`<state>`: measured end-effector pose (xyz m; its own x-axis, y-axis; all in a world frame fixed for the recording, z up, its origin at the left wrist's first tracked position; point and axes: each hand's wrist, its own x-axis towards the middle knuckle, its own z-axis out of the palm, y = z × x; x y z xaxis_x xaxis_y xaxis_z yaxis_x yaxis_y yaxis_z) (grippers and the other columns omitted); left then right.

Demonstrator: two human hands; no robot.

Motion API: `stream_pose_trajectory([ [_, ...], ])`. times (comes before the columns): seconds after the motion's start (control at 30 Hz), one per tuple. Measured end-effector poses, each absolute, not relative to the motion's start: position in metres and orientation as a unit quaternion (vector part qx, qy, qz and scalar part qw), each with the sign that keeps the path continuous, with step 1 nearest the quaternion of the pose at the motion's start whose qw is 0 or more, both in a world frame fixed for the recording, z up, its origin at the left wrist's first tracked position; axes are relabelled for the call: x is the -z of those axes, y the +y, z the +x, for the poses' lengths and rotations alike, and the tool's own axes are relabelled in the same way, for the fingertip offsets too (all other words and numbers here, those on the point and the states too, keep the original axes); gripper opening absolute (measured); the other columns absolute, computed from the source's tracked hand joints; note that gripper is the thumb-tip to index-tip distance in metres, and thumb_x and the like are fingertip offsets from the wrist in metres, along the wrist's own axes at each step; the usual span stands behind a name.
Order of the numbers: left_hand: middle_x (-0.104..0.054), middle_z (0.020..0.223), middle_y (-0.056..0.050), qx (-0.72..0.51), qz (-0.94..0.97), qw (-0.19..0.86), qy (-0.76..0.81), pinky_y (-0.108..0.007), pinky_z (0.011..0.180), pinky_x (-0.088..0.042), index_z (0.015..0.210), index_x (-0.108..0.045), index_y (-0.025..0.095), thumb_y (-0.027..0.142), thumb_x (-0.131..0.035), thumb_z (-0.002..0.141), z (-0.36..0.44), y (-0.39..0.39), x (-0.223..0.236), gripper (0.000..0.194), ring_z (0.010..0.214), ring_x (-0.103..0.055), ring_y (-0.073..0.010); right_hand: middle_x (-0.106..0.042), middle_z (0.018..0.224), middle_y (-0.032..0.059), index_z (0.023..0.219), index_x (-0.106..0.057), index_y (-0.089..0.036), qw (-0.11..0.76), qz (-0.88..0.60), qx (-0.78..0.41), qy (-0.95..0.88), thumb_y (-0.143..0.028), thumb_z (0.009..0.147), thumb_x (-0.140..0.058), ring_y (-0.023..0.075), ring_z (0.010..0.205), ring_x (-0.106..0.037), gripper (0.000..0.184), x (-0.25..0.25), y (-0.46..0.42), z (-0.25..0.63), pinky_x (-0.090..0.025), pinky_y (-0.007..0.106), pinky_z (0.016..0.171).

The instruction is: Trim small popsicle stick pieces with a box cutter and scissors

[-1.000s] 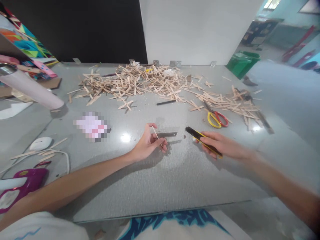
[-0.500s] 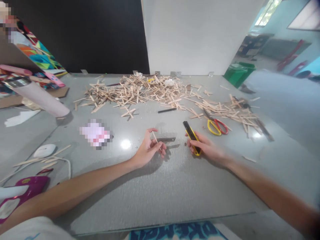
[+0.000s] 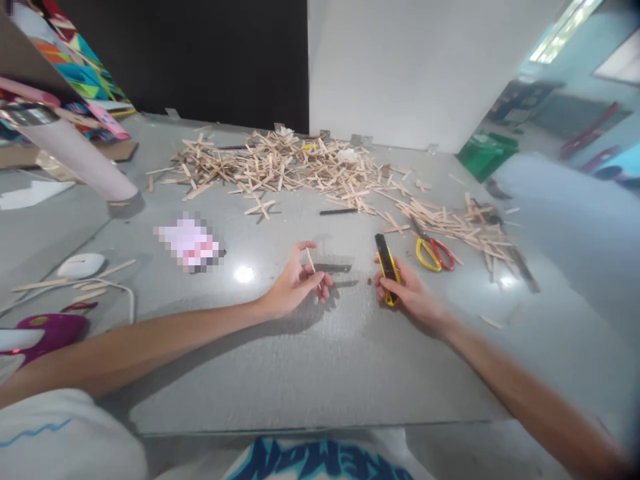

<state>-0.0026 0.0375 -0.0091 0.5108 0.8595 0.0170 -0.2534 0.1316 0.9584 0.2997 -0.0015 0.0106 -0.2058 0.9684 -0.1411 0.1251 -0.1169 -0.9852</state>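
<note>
Near the middle of the grey table, my left hand (image 3: 296, 283) is closed around a thin pale stick (image 3: 311, 257) and a grey cutter blade (image 3: 334, 268). The blade points right, with a small hole near its free end; its other end is hidden by the fingers. My right hand (image 3: 411, 292) grips a yellow and black utility knife (image 3: 385, 261), tilted with its black end away from me. No blade shows out of that knife. A short gap separates the loose blade from the knife.
A pile of wooden sticks (image 3: 280, 163) spreads across the back. Scissors (image 3: 434, 252) with red and yellow handles and a black rod (image 3: 339, 211) lie before it. At left are a pink tumbler (image 3: 85, 157), a white mouse (image 3: 81, 265) and a purple glue gun (image 3: 55, 330). A green bin (image 3: 486, 157) stands behind.
My right hand has turned the utility knife from slanting left to nearly pointing away from me. My left hand keeps its hold on the blade and stick. The camera view has shifted slightly.
</note>
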Motion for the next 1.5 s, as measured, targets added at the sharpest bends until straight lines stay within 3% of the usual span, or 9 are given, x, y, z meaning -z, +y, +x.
stream_pose_trajectory([
  [0.13, -0.078, 0.093, 0.0, -0.421, 0.538, 0.677, 0.275, -0.032, 0.068, -0.064, 0.144, -0.027, 0.027, 0.028, -0.075, 0.105, -0.004, 0.039, 0.011, 0.062, 0.072, -0.077, -0.0168, -0.078, 0.11, 0.0056, 0.128, -0.046, -0.027, 0.37, -0.513, -0.497, -0.594, -0.051, 0.105, -0.068, 0.0178, 0.079, -0.073, 0.04, -0.009, -0.001, 0.298, -0.055, 0.029, 0.063],
  [0.27, -0.078, 0.095, -0.002, -0.414, 0.522, 0.693, 0.276, -0.032, 0.069, -0.065, 0.139, -0.03, 0.026, 0.03, -0.075, 0.106, -0.004, 0.038, 0.011, 0.056, 0.074, -0.077, -0.0167, -0.079, 0.118, 0.0107, 0.124, -0.057, -0.024, 0.352, -0.524, -0.368, -0.683, -0.046, 0.107, -0.063, 0.0257, 0.101, -0.078, 0.028, -0.003, 0.004, 0.298, -0.063, 0.042, 0.089],
  [0.43, -0.077, 0.095, -0.002, -0.42, 0.518, 0.688, 0.286, -0.032, 0.069, -0.065, 0.134, -0.038, 0.024, 0.036, -0.075, 0.108, -0.003, 0.037, 0.015, 0.047, 0.076, -0.076, -0.0165, -0.074, 0.137, 0.014, 0.136, -0.066, -0.026, 0.385, -0.556, -0.227, -0.701, -0.037, 0.102, -0.067, 0.034, 0.124, -0.073, 0.036, 0.006, 0.01, 0.301, -0.058, 0.055, 0.108],
  [0.57, -0.077, 0.094, -0.002, -0.415, 0.515, 0.692, 0.289, -0.032, 0.068, -0.064, 0.133, -0.039, 0.024, 0.039, -0.076, 0.107, -0.003, 0.035, 0.016, 0.047, 0.074, -0.074, -0.016, -0.076, 0.132, 0.0141, 0.13, -0.069, -0.026, 0.38, -0.556, -0.163, -0.721, -0.037, 0.106, -0.062, 0.0351, 0.124, -0.073, 0.028, 0.009, 0.013, 0.309, -0.056, 0.059, 0.113],
  [0.73, -0.078, 0.095, -0.003, -0.419, 0.474, 0.705, 0.321, -0.031, 0.07, -0.063, 0.13, -0.043, 0.023, 0.032, -0.073, 0.109, -0.001, 0.031, 0.01, 0.038, 0.075, -0.075, -0.0157, -0.074, 0.138, 0.0144, 0.135, -0.069, -0.026, 0.331, -0.531, -0.14, -0.767, -0.037, 0.107, -0.065, 0.0366, 0.133, -0.069, 0.031, 0.008, 0.009, 0.324, -0.05, 0.062, 0.122],
  [0.9, -0.079, 0.096, -0.003, -0.44, 0.456, 0.705, 0.32, -0.032, 0.074, -0.063, 0.128, -0.045, 0.023, 0.03, -0.077, 0.105, 0.0, 0.028, 0.009, 0.04, 0.076, -0.076, -0.0158, -0.071, 0.143, 0.0148, 0.147, -0.063, -0.028, 0.255, -0.504, -0.088, -0.82, -0.035, 0.113, -0.054, 0.0358, 0.135, -0.068, 0.036, 0.011, 0.007, 0.338, -0.053, 0.061, 0.119],
  [1.5, -0.076, 0.094, -0.003, -0.435, 0.484, 0.698, 0.298, -0.032, 0.068, -0.062, 0.131, -0.043, 0.024, 0.049, -0.08, 0.103, 0.001, 0.035, 0.023, 0.052, 0.076, -0.075, -0.0181, -0.075, 0.135, 0.0152, 0.147, -0.062, -0.026, 0.294, -0.473, -0.026, -0.83, -0.027, 0.111, -0.055, 0.037, 0.125, -0.073, 0.037, 0.031, 0.012, 0.34, -0.058, 0.06, 0.111],
])
